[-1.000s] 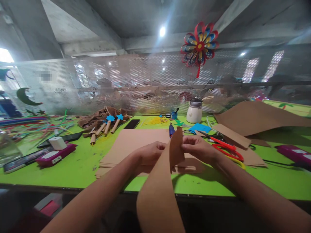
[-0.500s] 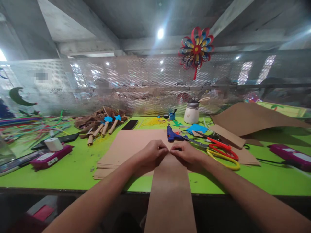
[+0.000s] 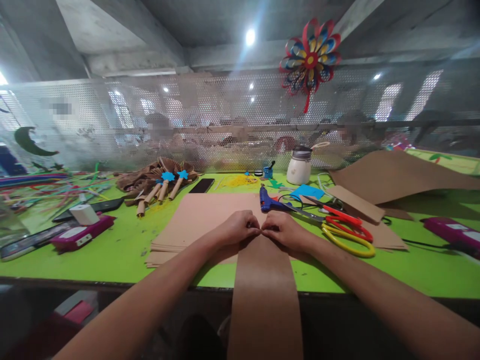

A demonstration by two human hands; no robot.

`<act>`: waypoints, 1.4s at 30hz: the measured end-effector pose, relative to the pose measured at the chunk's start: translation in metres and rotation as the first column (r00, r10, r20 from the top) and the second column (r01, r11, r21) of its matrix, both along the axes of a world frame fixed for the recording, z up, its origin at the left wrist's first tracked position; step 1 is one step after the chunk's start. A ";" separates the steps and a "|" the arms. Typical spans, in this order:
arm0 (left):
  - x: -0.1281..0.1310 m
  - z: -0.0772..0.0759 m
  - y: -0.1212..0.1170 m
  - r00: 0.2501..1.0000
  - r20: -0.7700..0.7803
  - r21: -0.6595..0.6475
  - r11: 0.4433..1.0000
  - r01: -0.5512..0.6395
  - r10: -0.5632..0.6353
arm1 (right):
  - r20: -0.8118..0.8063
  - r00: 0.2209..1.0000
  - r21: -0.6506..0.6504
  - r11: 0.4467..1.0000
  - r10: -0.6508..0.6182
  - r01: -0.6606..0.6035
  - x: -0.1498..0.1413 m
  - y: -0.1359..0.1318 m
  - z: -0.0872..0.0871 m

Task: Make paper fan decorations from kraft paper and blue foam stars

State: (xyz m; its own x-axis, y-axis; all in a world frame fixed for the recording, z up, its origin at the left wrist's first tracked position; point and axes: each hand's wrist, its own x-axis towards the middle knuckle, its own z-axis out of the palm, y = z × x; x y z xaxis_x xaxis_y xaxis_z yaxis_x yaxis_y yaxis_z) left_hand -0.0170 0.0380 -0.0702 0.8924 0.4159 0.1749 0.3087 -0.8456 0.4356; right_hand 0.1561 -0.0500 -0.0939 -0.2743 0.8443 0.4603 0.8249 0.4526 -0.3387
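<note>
A long strip of brown kraft paper [image 3: 267, 290] runs from between my hands down over the table's front edge. My left hand [image 3: 240, 227] pinches the strip's far end with thumb and fingers. Close against it, my right hand [image 3: 281, 229] pinches the same end from the other side, the fingertips of both hands nearly meeting. Beneath them lies a stack of brown paper sheets [image 3: 202, 215]. Just beyond my right hand rest a blue glue gun [image 3: 272, 201] and scissors with red handles [image 3: 348, 222]; a yellow-handled pair [image 3: 348, 242] lies beside them.
On the left stand a purple power strip [image 3: 84, 235] with a white plug and bundled brown paper pieces [image 3: 161, 187] with blue flowers. A phone [image 3: 202, 185] and a white jar [image 3: 299, 167] are farther back. At right are a large curved brown sheet [image 3: 397, 175] and another purple power strip [image 3: 452, 232].
The camera view has shifted slightly, so the table sits higher in the picture. Both hands keep pinching the paper strip's end, with little other movement.
</note>
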 end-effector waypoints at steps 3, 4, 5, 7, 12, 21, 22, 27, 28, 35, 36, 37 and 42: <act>0.000 -0.001 0.001 0.999 0.013 0.065 0.997 0.032 -0.033 | 0.022 1.000 0.040 0.999 0.020 -0.021 0.000 0.002 -0.002; -0.001 -0.001 0.001 0.999 0.015 0.075 0.996 0.039 -0.040 | 0.029 0.999 0.045 0.999 0.029 -0.030 0.000 0.002 -0.002; -0.001 -0.001 0.000 0.999 0.016 0.079 0.996 0.040 -0.041 | 0.035 0.999 0.047 0.998 0.035 -0.037 0.000 0.002 -0.003; -0.002 -0.001 0.000 0.999 0.022 0.081 0.996 0.033 -0.035 | 0.043 0.998 0.047 0.998 0.038 -0.040 0.002 0.002 -0.003; -0.005 -0.001 -0.001 1.000 0.020 0.085 0.996 0.018 -0.019 | 0.038 0.999 0.041 0.999 0.025 -0.027 0.007 -0.004 -0.001; -0.009 0.006 -0.004 0.999 -0.032 0.075 0.997 -0.020 0.022 | -0.004 0.998 -0.022 0.998 0.064 -0.064 0.015 -0.010 0.003; -0.010 0.006 -0.004 0.999 -0.036 0.077 0.996 -0.036 0.039 | 0.004 0.998 -0.029 0.997 0.070 -0.070 0.015 -0.011 0.004; -0.012 0.006 -0.002 0.996 -0.077 0.115 0.993 -0.039 0.048 | 0.068 0.997 -0.096 0.995 0.025 -0.018 0.015 -0.016 0.011; -0.013 0.006 0.000 0.995 -0.090 0.127 0.992 -0.027 0.039 | 0.083 0.997 -0.102 0.995 0.001 0.007 0.015 -0.018 0.012; -0.016 0.005 0.007 0.990 -0.138 0.203 0.979 0.021 0.008 | 0.217 0.971 -0.062 0.992 -0.097 0.113 0.011 -0.027 0.017; -0.016 0.006 0.007 0.989 -0.147 0.205 0.978 0.032 -0.001 | 0.235 0.966 -0.058 0.991 -0.106 0.123 0.011 -0.027 0.017; -0.016 0.006 0.006 0.988 -0.151 0.207 0.978 0.040 -0.008 | 0.253 0.961 -0.054 0.990 -0.111 0.128 0.011 -0.027 0.017; -0.018 0.011 0.003 0.988 -0.151 0.212 0.976 0.058 -0.026 | 0.349 0.934 -0.015 0.996 -0.073 0.084 0.008 -0.030 0.018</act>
State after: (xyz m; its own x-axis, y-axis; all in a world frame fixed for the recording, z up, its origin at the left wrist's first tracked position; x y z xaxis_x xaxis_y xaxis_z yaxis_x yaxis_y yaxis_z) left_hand -0.0353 0.0409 -0.0588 0.9308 0.3445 0.1223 0.3178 -0.9279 0.1948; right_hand 0.1645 -0.0796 -0.0759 -0.3448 0.8814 0.3229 0.9261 0.3756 -0.0365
